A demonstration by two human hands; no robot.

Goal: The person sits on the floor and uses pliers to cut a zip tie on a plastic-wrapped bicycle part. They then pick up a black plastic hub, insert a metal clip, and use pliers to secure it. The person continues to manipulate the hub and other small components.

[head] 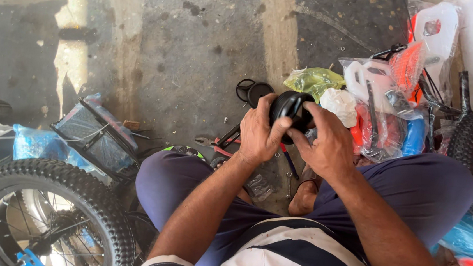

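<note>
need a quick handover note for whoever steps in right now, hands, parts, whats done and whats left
Left hand: closed around the near left side of a round black part, thumb across its face.
Right hand: gripping the same part from the right, fingers over its top edge.
The part is held up above the lap, off the floor.
On the floor by the feet: pliers with red handles, a small spanner, two black rings.
Left: a spoked bike wheel and a wire basket. Right: bagged white and orange plastic parts, another tyre.
Done: nothing visibly fitted. Left: the black part is in no place yet; bagged parts unopened.
</note>
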